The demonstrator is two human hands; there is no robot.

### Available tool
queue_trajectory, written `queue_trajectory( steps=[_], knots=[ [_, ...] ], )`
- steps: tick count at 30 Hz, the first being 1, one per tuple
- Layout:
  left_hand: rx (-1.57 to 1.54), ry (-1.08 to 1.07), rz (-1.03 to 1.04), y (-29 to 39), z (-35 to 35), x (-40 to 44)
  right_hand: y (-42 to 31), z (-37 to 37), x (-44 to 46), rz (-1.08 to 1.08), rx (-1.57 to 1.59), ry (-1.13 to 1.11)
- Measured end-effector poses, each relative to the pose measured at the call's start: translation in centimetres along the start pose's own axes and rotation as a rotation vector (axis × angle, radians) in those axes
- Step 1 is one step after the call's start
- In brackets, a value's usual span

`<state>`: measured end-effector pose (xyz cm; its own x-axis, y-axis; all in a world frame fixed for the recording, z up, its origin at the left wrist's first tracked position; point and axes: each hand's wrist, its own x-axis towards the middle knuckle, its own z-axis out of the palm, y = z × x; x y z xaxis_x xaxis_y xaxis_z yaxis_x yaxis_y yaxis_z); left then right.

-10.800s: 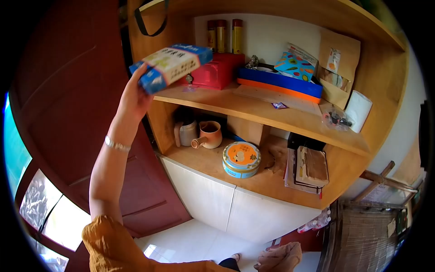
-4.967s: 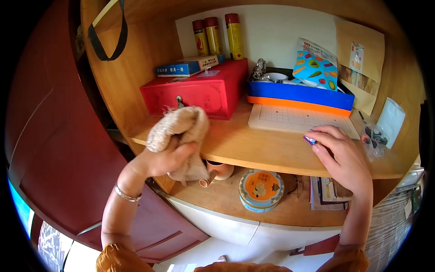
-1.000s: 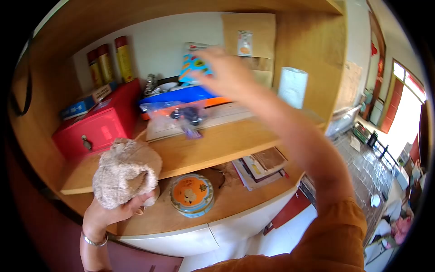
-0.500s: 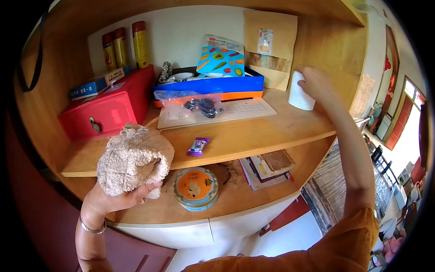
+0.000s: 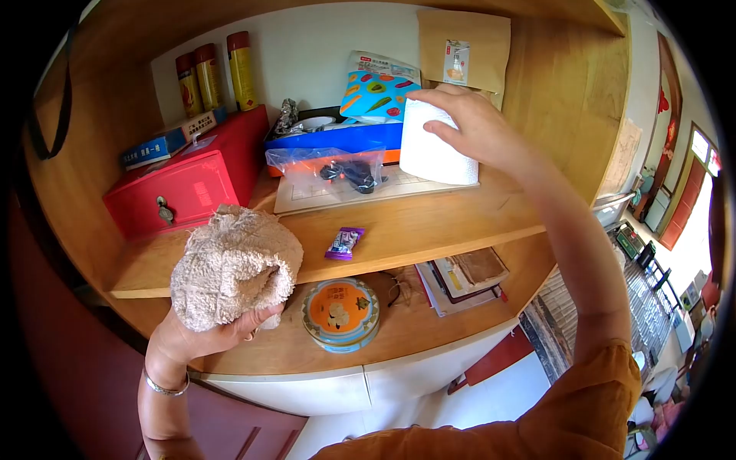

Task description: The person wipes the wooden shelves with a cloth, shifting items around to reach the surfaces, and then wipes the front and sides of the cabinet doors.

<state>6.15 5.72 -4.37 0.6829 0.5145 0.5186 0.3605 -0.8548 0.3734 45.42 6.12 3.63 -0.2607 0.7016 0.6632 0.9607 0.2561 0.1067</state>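
Right hand (image 5: 477, 129) grips paper roll (image 5: 435, 157); left hand (image 5: 201, 336) clutches cloth (image 5: 234, 264). Risk: roll swung low could catch plastic bag (image 5: 303, 170), dragging it forward

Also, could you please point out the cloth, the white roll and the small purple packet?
Cloth (image 5: 234, 264), head view: middle of its bunched front.
White roll (image 5: 438, 158), head view: its side, near the middle.
Small purple packet (image 5: 345, 243), head view: middle of its wrapper.

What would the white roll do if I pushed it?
The white roll looks like paper, so it's probably light. Being upright, it might tip over. Its rounded side could then let it roll.
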Motion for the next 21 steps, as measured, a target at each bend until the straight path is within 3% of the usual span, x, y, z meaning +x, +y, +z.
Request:
queue_trajectory(
  steps=[2, 4, 6, 8, 10, 12, 15, 16, 21],
  knots=[
    [0.065, -0.023, 0.104, -1.6, 0.2, 0.0, 0.5, -0.3, -0.3, -0.031, -0.008, -0.007],
    [0.13, -0.043, 0.214, -1.4, 0.3, 0.2, 0.2, -1.2, -1.0, -0.11, 0.095, 0.229],
    [-0.175, -0.118, -0.273, 0.6, -0.1, 0.0, -0.2, -2.6, -2.1, -0.073, 0.091, 0.28],
    [-0.16, -0.105, -0.245, 0.5, -0.1, -0.1, -1.4, -4.7, -3.9, -0.039, 0.083, 0.333],
    [-0.158, -0.093, -0.181, -1.4, 0.4, -0.6, -3.0, -6.7, -6.7, 0.329, 0.121, -0.141],
    [-0.178, -0.079, -0.216, -2.5, 1.0, -1.4, -2.5, -6.7, -9.8, 0.276, 0.101, -0.189],
    [0.006, -0.045, -0.062, -2.3, 0.7, -1.1, -0.7, -5.6, -12.7, 0.165, 0.036, -0.218],
    [-0.105, -0.068, -0.17, -0.8, 0.4, -0.8, -0.2, -5.3, -13.4, 0.105, -0.011, -0.201],
    [-0.284, -0.091, -0.292, 0.7, 0.4, -0.3, 0.6, -4.7, -14.2, 0.066, 0.003, -0.288]
  ],
)
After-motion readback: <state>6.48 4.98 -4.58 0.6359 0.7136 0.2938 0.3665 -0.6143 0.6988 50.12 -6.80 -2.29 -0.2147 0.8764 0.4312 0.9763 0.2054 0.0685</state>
